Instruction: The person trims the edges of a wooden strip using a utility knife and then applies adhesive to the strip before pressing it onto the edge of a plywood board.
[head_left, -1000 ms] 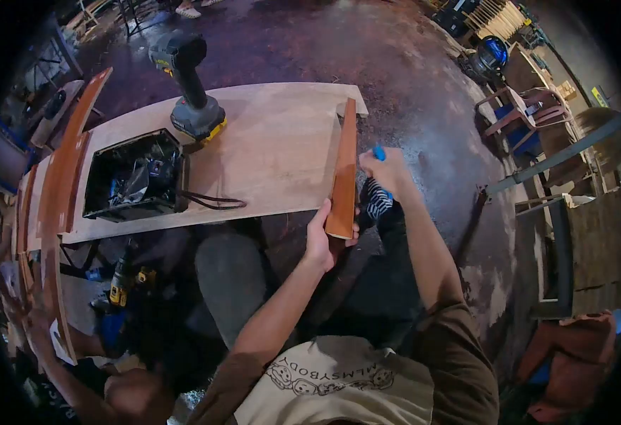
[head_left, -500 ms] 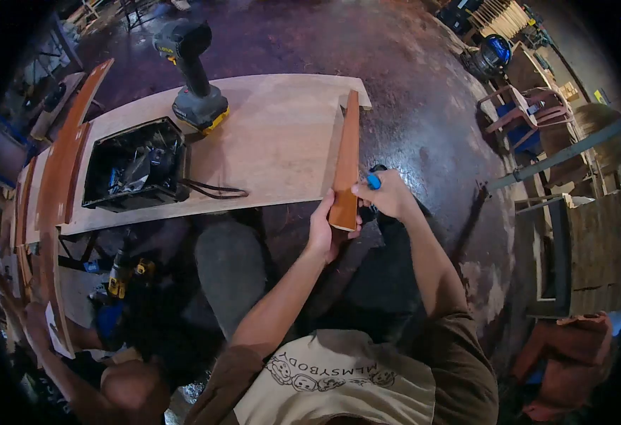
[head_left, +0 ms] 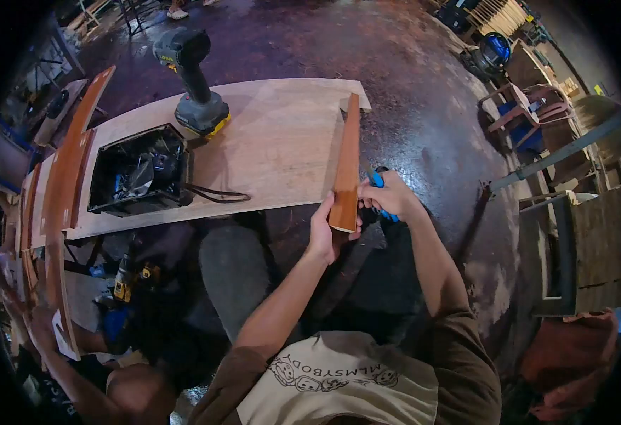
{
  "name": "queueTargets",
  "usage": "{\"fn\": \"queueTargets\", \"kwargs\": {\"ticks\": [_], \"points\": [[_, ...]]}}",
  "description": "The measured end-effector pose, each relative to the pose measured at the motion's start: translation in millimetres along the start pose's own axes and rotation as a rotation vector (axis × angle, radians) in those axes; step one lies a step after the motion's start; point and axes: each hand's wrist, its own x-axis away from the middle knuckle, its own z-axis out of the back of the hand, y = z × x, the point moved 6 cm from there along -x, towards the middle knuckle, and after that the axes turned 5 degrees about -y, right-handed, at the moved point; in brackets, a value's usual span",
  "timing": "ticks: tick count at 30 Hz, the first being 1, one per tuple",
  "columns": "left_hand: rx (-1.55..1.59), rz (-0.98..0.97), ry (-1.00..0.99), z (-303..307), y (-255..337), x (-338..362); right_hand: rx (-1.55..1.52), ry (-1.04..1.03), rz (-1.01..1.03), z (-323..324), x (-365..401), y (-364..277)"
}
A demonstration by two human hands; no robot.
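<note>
My left hand [head_left: 325, 230] is closed around the near end of a long reddish-brown wooden strip [head_left: 347, 159], its thumb along the left edge. The strip's far end lies over the right end of a pale board [head_left: 275, 134]. Beside the strip's right edge, my right hand [head_left: 395, 197] is closed on a blue-and-black hand tool [head_left: 377, 179]. Blue parts of this tool show above and below the fingers; its exact kind cannot be made out, as the fingers cover its middle.
A cordless drill [head_left: 196, 85] stands on the board near a black open box [head_left: 139, 170] of small parts with a strap. Brown planks [head_left: 66, 177] lie across the left end. Another person [head_left: 137, 389] is at lower left, near a yellow drill [head_left: 123, 280]. Chairs [head_left: 530, 106] stand at right.
The blue tool has turned in my right hand, and more of it shows above and below the fingers. My left hand keeps its hold on the strip.
</note>
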Motion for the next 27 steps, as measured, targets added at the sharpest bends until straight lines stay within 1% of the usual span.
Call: {"fn": "queueTargets", "kwargs": {"ticks": [2, 4, 6, 7, 9, 10, 11, 13, 14, 15, 16, 17, 19, 20, 22, 26, 27], "points": [[0.000, 0.003, -0.018, 0.2, -1.1, 0.0, -0.027, -0.004, -0.011, -0.6, 3.7, -6.1], [-0.006, 0.005, 0.011, -0.8, -0.8, 0.5, -0.051, -0.009, -0.017, -1.4, 3.7, -5.2], [-0.007, -0.004, 0.006, -1.0, 0.6, -1.3, -0.195, 0.049, 0.086, 5.1, 2.2, -2.2], [-0.004, -0.002, 0.002, -0.9, 0.6, -1.1, -0.195, 0.045, 0.092, 7.9, 2.1, -1.5], [-0.005, -0.003, 0.004, -2.5, 1.4, 0.8, -0.424, 0.090, 0.176, 19.3, 5.5, -3.4], [-0.004, 0.001, 0.003, -3.6, 1.7, 2.0, -0.497, 0.076, 0.216, 21.8, 6.7, -5.7], [-0.005, 0.000, 0.004, -1.8, 1.5, 2.1, -0.498, 0.075, 0.218, 22.2, 7.8, -6.3], [-0.018, 0.028, -0.060, -1.8, 1.2, 2.2, -0.031, 0.188, 0.041, 22.6, 16.9, -13.1], [-0.026, 0.020, -0.064, -3.6, 0.5, 3.1, -0.032, 0.191, 0.052, 18.6, 14.2, -6.7], [0.007, 0.019, 0.014, -4.3, -0.4, 5.2, 0.067, 0.137, 0.087, 10.4, 7.2, 2.5], [0.039, 0.012, 0.083, -5.6, 1.2, 4.8, 0.174, 0.090, 0.128, 5.3, 5.6, -5.0], [0.029, -0.005, 0.063, -8.6, 2.9, 4.4, 0.259, 0.054, -0.007, 2.9, 6.1, -3.1], [0.030, 0.001, 0.061, -5.8, 0.2, 4.0, 0.108, 0.044, 0.130, -5.0, 4.8, -7.4], [0.052, -0.016, -0.004, -4.5, -1.0, 1.3, 0.110, 0.052, 0.139, -1.0, 5.3, -9.3], [0.036, -0.011, -0.014, -0.1, -1.9, -1.0, 0.124, -0.044, 0.086, -2.1, 9.4, -16.1], [0.044, -0.013, -0.030, -1.3, -2.3, -0.1, 0.061, -0.015, 0.125, -2.7, 3.7, -6.3], [0.041, -0.011, -0.036, -5.3, -1.7, 0.6, -0.003, 0.007, 0.128, -3.7, 2.8, -4.5]]}}
